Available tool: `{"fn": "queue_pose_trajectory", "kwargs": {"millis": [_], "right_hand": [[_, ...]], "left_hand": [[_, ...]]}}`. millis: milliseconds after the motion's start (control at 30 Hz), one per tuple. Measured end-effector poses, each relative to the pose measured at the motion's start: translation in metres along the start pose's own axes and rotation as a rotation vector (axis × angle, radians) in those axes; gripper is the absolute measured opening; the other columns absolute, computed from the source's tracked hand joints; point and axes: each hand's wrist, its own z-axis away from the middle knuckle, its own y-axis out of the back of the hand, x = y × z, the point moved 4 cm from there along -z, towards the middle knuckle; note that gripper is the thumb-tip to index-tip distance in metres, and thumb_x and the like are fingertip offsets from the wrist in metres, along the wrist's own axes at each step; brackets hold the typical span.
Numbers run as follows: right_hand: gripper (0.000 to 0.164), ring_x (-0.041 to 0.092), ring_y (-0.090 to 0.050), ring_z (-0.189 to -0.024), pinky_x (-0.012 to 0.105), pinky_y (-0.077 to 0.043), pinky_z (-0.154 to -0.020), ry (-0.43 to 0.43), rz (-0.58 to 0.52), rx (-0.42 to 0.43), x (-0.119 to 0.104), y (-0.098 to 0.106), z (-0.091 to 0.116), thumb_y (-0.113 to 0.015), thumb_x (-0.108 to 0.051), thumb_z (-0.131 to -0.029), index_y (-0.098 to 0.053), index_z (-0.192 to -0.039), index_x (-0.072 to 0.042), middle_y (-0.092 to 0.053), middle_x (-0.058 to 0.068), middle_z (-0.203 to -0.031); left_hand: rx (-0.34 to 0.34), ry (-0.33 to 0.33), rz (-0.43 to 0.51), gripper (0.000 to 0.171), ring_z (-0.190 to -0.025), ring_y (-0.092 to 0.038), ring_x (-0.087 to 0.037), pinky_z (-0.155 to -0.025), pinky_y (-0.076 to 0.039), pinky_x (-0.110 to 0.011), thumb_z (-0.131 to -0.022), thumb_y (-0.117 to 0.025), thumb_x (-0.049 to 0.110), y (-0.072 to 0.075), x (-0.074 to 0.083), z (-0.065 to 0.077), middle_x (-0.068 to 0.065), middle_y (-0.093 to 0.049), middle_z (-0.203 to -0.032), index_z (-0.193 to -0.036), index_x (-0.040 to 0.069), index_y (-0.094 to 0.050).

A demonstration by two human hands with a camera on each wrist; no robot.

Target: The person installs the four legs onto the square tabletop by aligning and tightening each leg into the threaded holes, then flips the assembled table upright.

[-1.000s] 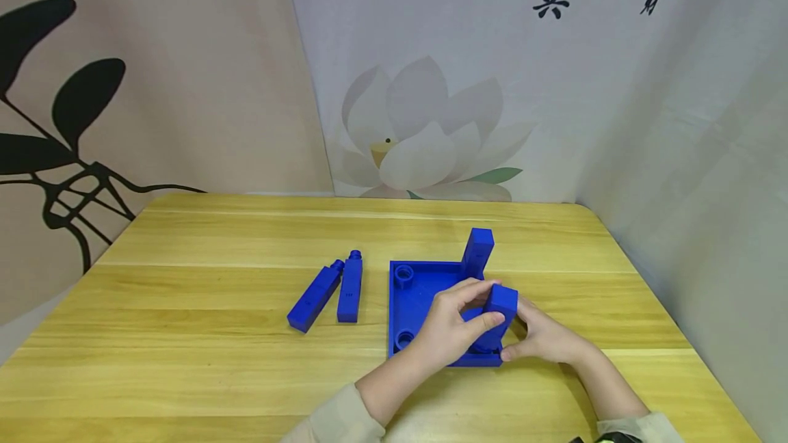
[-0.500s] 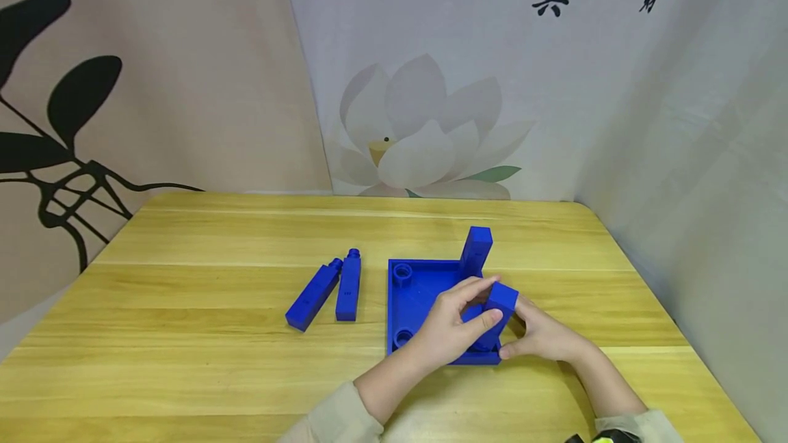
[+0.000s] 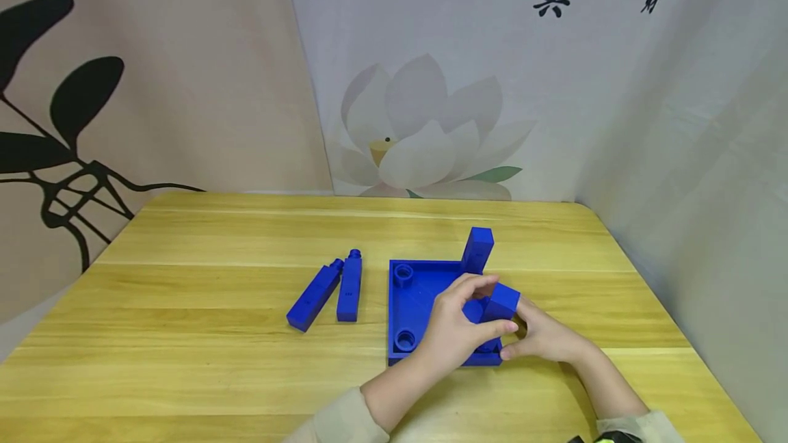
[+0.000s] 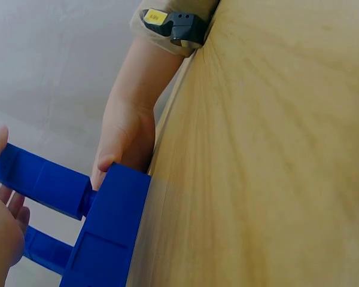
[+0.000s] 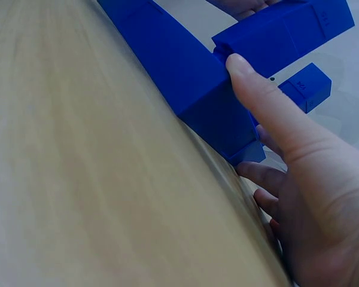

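A blue square tabletop panel [image 3: 421, 296] lies with its raised rim and corner sockets upward. My left hand [image 3: 452, 327] grips a blue square leg [image 3: 503, 301] at the near right corner, thumb across its front and fingers behind. The left wrist view shows the leg's narrow neck meeting the panel. My right hand [image 3: 544, 338] holds that corner of the panel, its thumb [image 5: 242, 69] pressed on the rim beside the leg and its fingers along the outer side. A second leg [image 3: 477, 249] stands upright at the far right corner.
Two loose blue legs [image 3: 315, 296] with narrow threaded ends lie on the wooden table [image 3: 185, 333] left of the panel. Bare ring sockets [image 3: 404, 340] show at the panel's left corners. A patterned curtain hangs behind the table.
My left thumb has slid to the right across the leg's front, and the leg's top has turned slightly. My right hand and the panel stay put.
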Motion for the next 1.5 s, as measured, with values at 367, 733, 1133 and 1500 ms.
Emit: {"fn": "queue_pose_trajectory", "kwargs": {"millis": [367,733,1133,1500], "right_hand": [[0.091,0.017,-0.033,-0.134,0.024,-0.033,-0.105,0.034,-0.084,-0.033,-0.001,-0.001,-0.001,-0.075,0.0,-0.081,-0.02,-0.152,-0.015,-0.025,0.017,-0.15],[0.094,0.015,-0.033,-0.134,0.019,-0.029,-0.105,-0.011,-0.032,0.011,0.002,0.0,0.001,-0.079,-0.004,-0.078,-0.022,-0.152,-0.014,-0.027,0.017,-0.15],[0.085,0.021,-0.039,-0.129,0.024,-0.026,-0.106,0.04,0.094,0.022,0.003,0.002,-0.001,-0.082,-0.011,-0.076,-0.034,-0.146,-0.017,-0.041,0.007,-0.143],[0.083,0.022,-0.039,-0.129,0.025,-0.028,-0.106,0.051,0.059,-0.001,0.003,0.002,-0.002,-0.081,-0.01,-0.077,-0.034,-0.146,-0.017,-0.042,0.006,-0.142]], "left_hand": [[0.044,-0.027,0.054,0.046,-0.095,-0.061,-0.009,-0.086,-0.051,-0.027,-0.076,-0.082,0.01,-0.002,-0.001,0.0,0.001,-0.064,-0.105,-0.118,0.005,-0.065],[-0.047,0.034,0.125,0.046,-0.097,-0.059,-0.009,-0.087,-0.051,-0.028,-0.076,-0.076,-0.007,0.005,0.017,-0.002,-0.012,-0.063,-0.106,-0.12,-0.005,-0.062],[-0.152,0.055,0.176,0.042,-0.107,-0.057,-0.01,-0.092,-0.048,-0.026,-0.084,-0.067,-0.005,-0.001,-0.005,-0.001,-0.007,-0.063,-0.116,-0.125,0.004,-0.062],[-0.192,0.037,0.168,0.045,-0.11,-0.056,-0.011,-0.094,-0.046,-0.026,-0.087,-0.063,-0.003,-0.002,-0.01,-0.001,-0.007,-0.061,-0.121,-0.131,0.006,-0.057]]}}
